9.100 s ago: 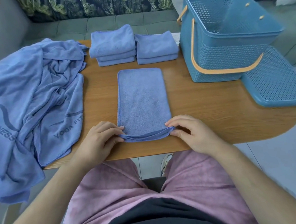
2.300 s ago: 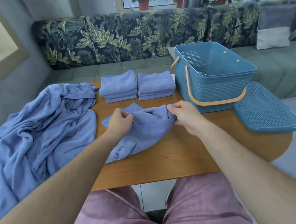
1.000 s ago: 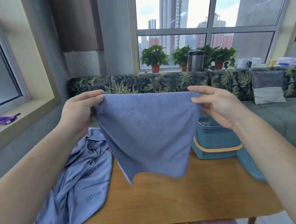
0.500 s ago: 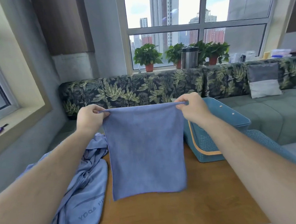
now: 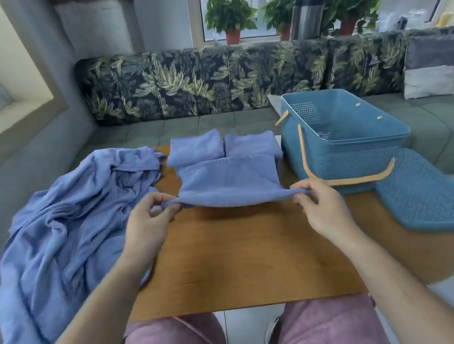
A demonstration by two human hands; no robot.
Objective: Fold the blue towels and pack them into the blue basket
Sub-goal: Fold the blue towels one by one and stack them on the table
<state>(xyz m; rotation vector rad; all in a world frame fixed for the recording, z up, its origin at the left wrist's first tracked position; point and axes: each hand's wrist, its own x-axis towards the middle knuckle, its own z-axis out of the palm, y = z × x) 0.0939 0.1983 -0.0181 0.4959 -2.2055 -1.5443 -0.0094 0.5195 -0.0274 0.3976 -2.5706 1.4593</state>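
A blue towel (image 5: 229,182) stretches between my hands above the wooden table (image 5: 244,253), its far edge resting near two stacks of folded towels. My left hand (image 5: 147,223) pinches its near left corner and my right hand (image 5: 320,207) pinches its near right corner. The left folded stack (image 5: 194,147) and the right folded stack (image 5: 251,144) sit at the table's far edge. The blue basket (image 5: 357,153) with tan handles stands open at the right of them. A heap of unfolded blue towels (image 5: 67,228) covers the table's left end.
The basket's perforated blue lid (image 5: 427,194) lies on the table's right end, partly over the edge. A green sofa with leaf-print cushions runs behind the table. Potted plants and a steel flask stand on the windowsill.
The towel hung upright from both hands half a second ago; now it is lowered and laid out flat over the table, near edge still held. The view has tilted down.
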